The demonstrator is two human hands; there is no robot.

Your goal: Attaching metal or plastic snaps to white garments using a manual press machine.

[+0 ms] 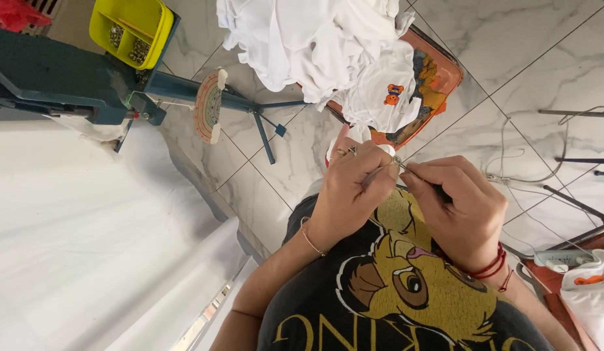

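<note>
The floor (549, 58) was glossy marble-look tile, white with grey veining. At twelve o'clock lay a heap of soft white cloth garments (315, 45), matt and creased, over an orange tray (448, 75) with a smooth finish. At eleven o'clock a yellow plastic bin (130, 19) shone slightly above a blue painted-metal machine (61, 78). The left hand (354, 195) pinched a small bright metal ring (397, 159); the right hand (458, 208) held a thin metal tool (416, 174). The black T-shirt (393, 292) was matt cotton-like cloth.
</note>
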